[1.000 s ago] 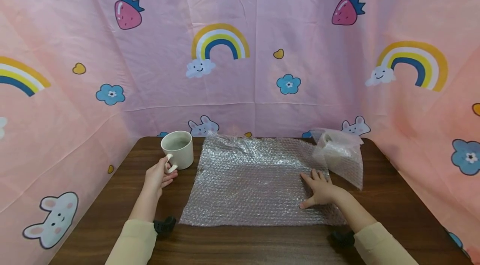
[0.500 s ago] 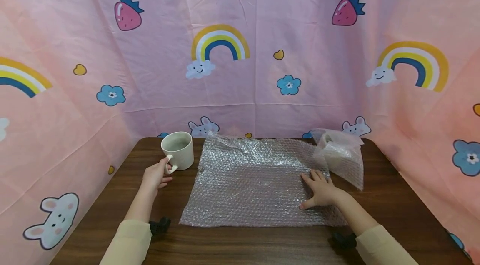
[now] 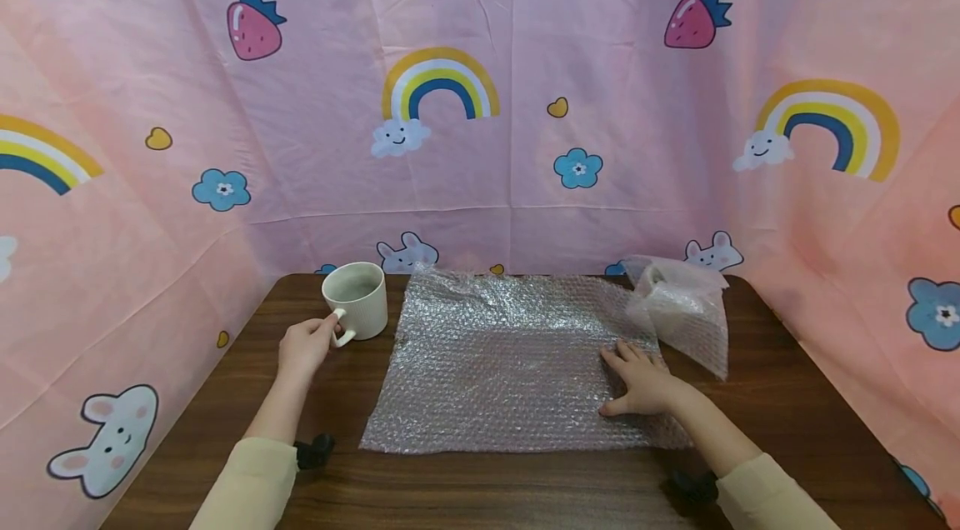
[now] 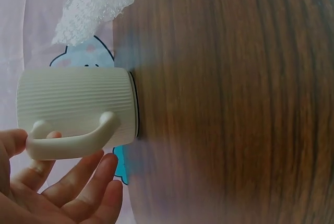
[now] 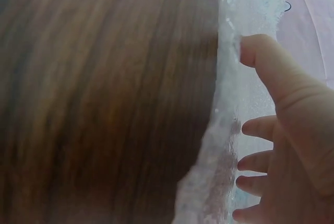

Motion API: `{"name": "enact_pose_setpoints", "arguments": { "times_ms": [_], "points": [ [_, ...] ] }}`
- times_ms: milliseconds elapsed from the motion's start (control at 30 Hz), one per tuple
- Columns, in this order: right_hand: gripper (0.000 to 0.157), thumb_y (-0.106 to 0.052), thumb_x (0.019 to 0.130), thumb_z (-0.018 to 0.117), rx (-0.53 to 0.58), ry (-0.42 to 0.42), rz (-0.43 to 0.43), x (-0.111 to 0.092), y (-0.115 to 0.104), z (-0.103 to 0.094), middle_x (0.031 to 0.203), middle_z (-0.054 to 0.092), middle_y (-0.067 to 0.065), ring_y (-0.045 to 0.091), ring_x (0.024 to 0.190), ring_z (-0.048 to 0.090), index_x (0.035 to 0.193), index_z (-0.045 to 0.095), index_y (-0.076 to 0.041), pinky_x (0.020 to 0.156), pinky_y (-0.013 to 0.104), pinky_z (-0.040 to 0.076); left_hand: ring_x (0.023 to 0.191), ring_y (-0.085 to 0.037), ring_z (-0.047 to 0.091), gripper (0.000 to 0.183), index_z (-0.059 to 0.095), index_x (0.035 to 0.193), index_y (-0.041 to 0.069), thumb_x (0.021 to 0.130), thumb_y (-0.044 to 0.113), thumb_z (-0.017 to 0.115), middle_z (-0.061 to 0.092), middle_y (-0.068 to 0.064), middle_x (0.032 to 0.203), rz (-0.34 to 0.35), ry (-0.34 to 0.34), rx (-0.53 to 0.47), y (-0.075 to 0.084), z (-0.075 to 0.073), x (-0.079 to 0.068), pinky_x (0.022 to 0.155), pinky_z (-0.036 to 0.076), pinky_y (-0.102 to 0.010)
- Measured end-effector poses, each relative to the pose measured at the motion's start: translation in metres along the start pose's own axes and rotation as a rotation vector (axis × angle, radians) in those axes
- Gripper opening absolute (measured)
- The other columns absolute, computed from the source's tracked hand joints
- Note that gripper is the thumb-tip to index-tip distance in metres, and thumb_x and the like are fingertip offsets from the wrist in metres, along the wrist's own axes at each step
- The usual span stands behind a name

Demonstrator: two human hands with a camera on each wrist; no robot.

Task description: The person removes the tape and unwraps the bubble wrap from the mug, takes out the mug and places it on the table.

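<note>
Left hand (image 3: 306, 342) pinches the handle (image 4: 68, 148) of a ribbed cream mug (image 3: 363, 305) between thumb and forefinger; remaining fingers are loosely bent below the handle. Mug is upright on the bench (image 3: 525, 488), just ahead and to the right of that hand, handle side toward it. Mouth faces up; the visible inside is a plain grey-looking wall, can't tell about the bottom.

Right hand (image 3: 639, 380) grips nothing: palm down, fingers and thumb spread, resting on the right part of the bubble-wrap sheet (image 3: 495, 380). Sheet lies spread out between the two hands and runs ahead of them to the far side of the bench. Its left edge is near the mug, well apart from the right hand.

Ahead and to the right of the right hand: a wrapped bundle (image 3: 686, 317), bubble wrap around something pale. Contents blurred by the wrap, can't identify. It overlaps the sheet's far right corner in the head view; contact unclear.

Patterned pink cloth (image 3: 465, 172) hangs beyond both hands.
</note>
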State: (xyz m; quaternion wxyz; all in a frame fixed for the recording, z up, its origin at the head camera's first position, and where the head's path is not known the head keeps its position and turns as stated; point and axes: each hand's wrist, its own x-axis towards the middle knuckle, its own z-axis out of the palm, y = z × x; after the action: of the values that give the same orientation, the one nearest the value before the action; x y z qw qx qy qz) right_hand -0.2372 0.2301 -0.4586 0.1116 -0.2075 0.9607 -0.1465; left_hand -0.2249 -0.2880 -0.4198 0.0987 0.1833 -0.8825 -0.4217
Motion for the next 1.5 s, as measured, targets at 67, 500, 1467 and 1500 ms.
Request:
{"name": "enact_pose_setpoints", "arguments": {
  "times_ms": [67, 500, 1467, 1500],
  "points": [
    [0.100, -0.054, 0.072, 0.077, 0.002, -0.001, -0.002, -0.001, -0.001, -0.001, 0.149, 0.021, 0.034, 0.052, 0.136, 0.016, 0.147, 0.035, -0.001, 0.099, 0.073, 0.011, 0.094, -0.032, 0.053, 0.054, 0.069, 0.106, 0.000, 0.098, 0.047, 0.044, 0.065, -0.019, 0.106, 0.006, -0.009, 0.009, 0.001, -0.001, 0.000, 0.072, 0.040, -0.041],
    [0.088, -0.048, 0.076, 0.076, 0.031, 0.072, -0.096, -0.008, 0.002, -0.011, 0.143, 0.033, 0.033, 0.054, 0.128, 0.032, 0.141, 0.043, 0.001, 0.097, 0.068, 0.028, 0.086, -0.034, 0.054, 0.042, 0.067, 0.105, -0.001, 0.098, 0.036, 0.049, 0.065, -0.019, 0.099, 0.113, -0.022, 0.168, 0.007, -0.010, -0.001, 0.063, 0.041, -0.040],
    [0.058, -0.024, 0.091, 0.068, 0.095, 0.437, -0.139, -0.038, 0.014, -0.072, 0.138, 0.045, 0.027, 0.046, 0.124, 0.042, 0.137, 0.047, 0.005, 0.095, 0.061, 0.037, 0.091, -0.030, 0.065, 0.028, 0.068, 0.108, 0.002, 0.092, 0.023, 0.059, 0.069, -0.014, 0.099, 0.497, 0.120, 0.031, 0.087, 0.021, -0.029, 0.075, 0.051, -0.047],
    [0.057, -0.024, 0.091, 0.068, 0.104, 0.447, -0.131, -0.039, 0.015, -0.074, 0.138, 0.045, 0.027, 0.046, 0.124, 0.042, 0.137, 0.047, 0.005, 0.095, 0.061, 0.037, 0.092, -0.030, 0.064, 0.028, 0.067, 0.109, 0.003, 0.092, 0.023, 0.060, 0.069, -0.013, 0.100, 0.506, 0.104, 0.019, 0.091, 0.025, -0.031, 0.076, 0.050, -0.047]
  ]
}}
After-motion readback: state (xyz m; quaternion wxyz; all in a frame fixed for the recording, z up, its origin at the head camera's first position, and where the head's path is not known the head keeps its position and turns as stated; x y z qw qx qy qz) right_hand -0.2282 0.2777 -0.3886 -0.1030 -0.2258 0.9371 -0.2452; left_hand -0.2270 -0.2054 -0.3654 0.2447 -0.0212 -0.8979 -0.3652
